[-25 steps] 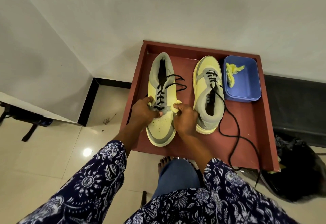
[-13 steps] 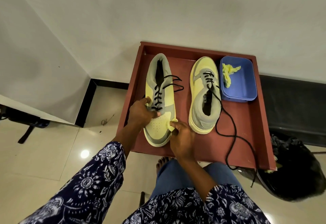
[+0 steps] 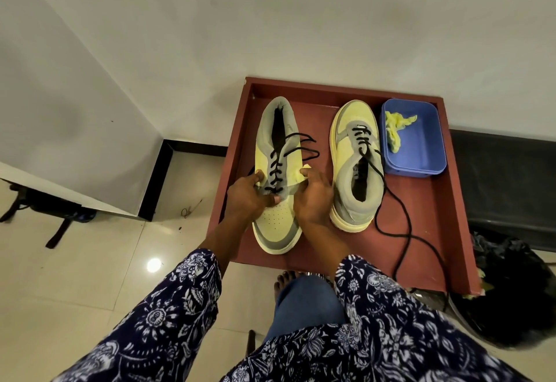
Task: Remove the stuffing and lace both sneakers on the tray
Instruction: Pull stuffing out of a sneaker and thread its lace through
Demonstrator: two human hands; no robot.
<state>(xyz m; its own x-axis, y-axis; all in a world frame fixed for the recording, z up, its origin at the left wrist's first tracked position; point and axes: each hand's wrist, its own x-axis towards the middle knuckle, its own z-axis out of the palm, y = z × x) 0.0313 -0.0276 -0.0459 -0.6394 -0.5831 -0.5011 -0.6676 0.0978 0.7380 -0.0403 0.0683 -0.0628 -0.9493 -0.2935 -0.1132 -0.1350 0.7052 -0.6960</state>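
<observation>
Head camera looks down on a red-brown tray [image 3: 445,201] with two yellow and grey sneakers on it. The left sneaker [image 3: 278,171] lies with its toe toward the person, and its black lace [image 3: 275,171] runs through the lower eyelets, with loose ends falling to the right side. The left hand [image 3: 246,198] grips the left edge of this sneaker near the eyelets, its fingers curled round the edge and the thumb on top. The right hand [image 3: 313,198] holds the right edge, and its fingers pinch a small piece of yellow stuffing [image 3: 301,172] against the shoe. The right sneaker [image 3: 356,165] stands just beside, with its toe away from the person. It is laced only near the toe, and its long black lace [image 3: 406,231] trails over the tray and past the near edge. A blue tub [image 3: 421,153] in the far right corner of the tray holds a crumpled yellow paper [image 3: 395,132].
</observation>
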